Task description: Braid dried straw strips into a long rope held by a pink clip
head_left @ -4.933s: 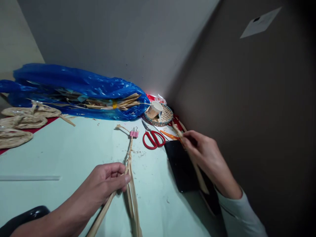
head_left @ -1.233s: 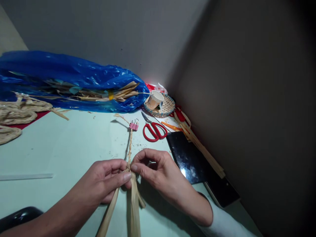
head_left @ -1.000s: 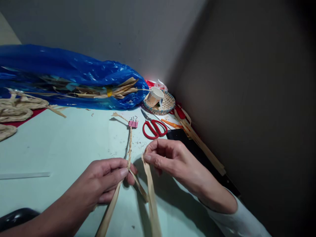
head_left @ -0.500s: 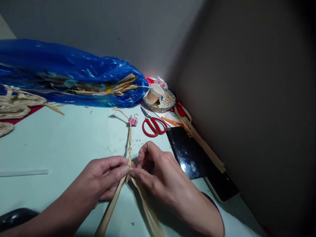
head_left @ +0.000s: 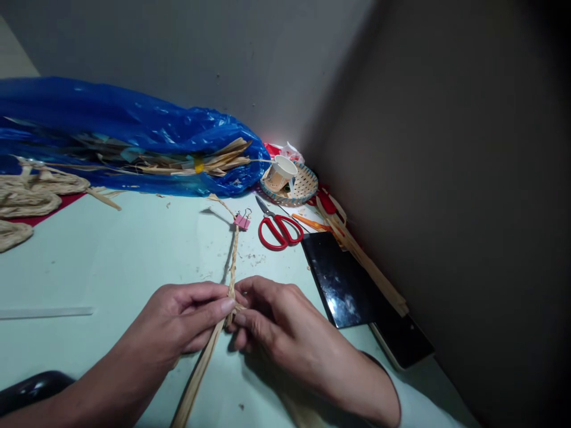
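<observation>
A thin tan braid (head_left: 234,257) of dry plant strips runs down from a pink binder clip (head_left: 242,222) to both hands. My left hand (head_left: 196,318) pinches the lower end of the braid between thumb and fingers. From under it a long strip (head_left: 196,380) trails toward the bottom edge. Close beside it, my right hand (head_left: 272,321) is closed on a strip at the braid's right side, its thumb against the fingers. Another strip, blurred, shows below the right wrist.
Red-handled scissors (head_left: 280,233) lie right of the clip, near a woven basket (head_left: 307,183) holding a paper cup (head_left: 284,168). A black tablet (head_left: 336,279) is at right. Behind lies a blue plastic bag (head_left: 147,113) of strips; coiled braids (head_left: 27,193) sit at left.
My right hand's raised index finger has come down against the braid. The right strip has swung under my right hand and wrist. My left hand keeps its pinch.
</observation>
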Motion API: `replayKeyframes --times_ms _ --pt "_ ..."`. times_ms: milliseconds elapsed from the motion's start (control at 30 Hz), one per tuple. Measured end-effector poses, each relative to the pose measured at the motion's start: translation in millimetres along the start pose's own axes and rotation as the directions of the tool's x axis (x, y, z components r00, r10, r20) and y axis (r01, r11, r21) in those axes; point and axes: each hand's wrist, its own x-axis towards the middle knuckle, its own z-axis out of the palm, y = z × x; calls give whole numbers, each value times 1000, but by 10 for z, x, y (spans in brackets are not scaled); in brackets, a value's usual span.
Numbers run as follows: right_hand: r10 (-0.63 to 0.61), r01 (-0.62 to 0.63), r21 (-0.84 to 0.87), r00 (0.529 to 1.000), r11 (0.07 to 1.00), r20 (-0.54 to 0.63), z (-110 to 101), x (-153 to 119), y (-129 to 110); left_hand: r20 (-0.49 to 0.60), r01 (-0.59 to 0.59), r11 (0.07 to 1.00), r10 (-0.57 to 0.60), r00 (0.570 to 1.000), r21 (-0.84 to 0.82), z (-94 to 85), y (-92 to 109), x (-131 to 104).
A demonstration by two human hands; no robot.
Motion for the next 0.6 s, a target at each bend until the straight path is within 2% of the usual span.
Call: replayKeyframes --times_ms 133,200,433,600 --pt "-13 10 -123 1000 992 -24 24 -5 13 39 -24 999 23 999 25 -27 -42 -6" --pt "-1 -3 -126 1000 992 -30 30 -4 14 48 -15 1000 14 999 15 -29 -47 -5" --pt "62 -53 117 995 992 -77 108 67 62 31 -1 996 4 1000 -88 30 19 -42" --pt "115 -98 189 990 977 -82 177 80 81 18 -62 997 63 998 -42 -28 -82 -29"
